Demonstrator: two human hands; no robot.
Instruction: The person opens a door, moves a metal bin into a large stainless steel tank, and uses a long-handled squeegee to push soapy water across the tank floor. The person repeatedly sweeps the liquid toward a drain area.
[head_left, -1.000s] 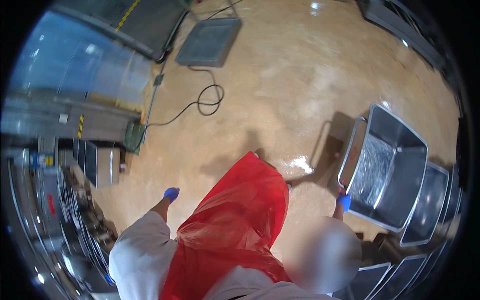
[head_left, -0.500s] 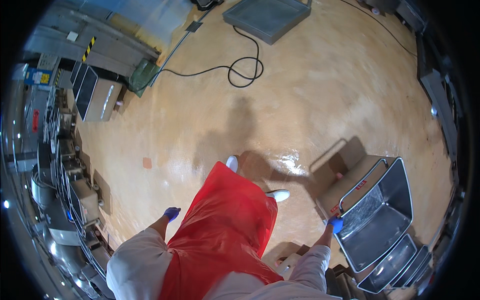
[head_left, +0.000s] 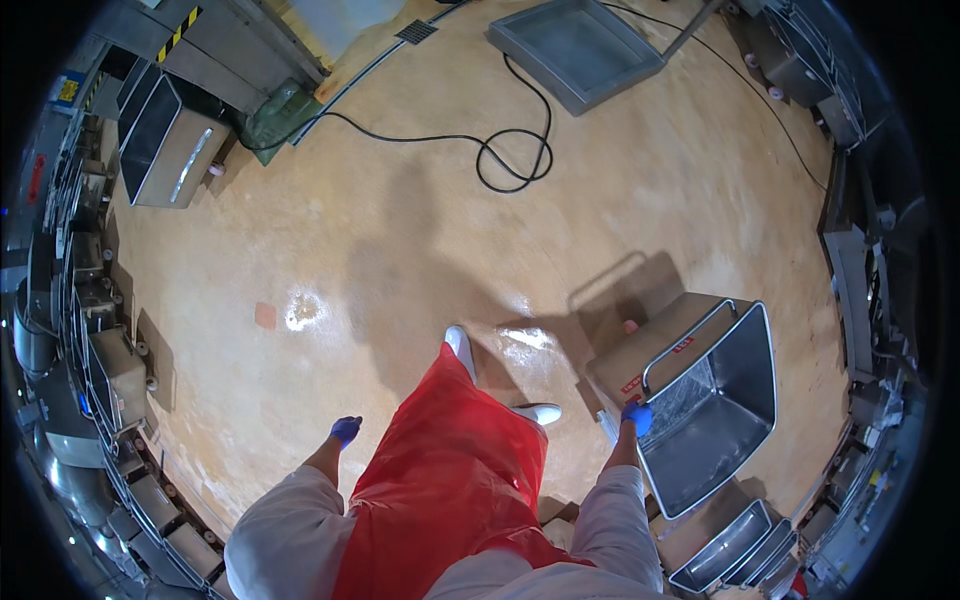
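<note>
Your right hand (head_left: 636, 417), blue-gloved, closes on the handle bar of the steel bin cart (head_left: 712, 405) at lower right. It looks heavy, rigid and smooth, so grip that bar. Your left hand (head_left: 346, 431) hangs free, loosely curled. The tan floor (head_left: 380, 250) shines wet; a black cable (head_left: 515, 160) coils farther up.

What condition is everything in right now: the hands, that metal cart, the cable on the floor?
Right hand: blue-gloved, gripping the cart's handle.
Left hand: blue-gloved, empty, hanging free.
Steel cart: upright, open-topped, looks empty.
Black cable: loosely looped on the floor.
Floor: shiny wet patch.
Red apron: worn, hanging down.
</note>
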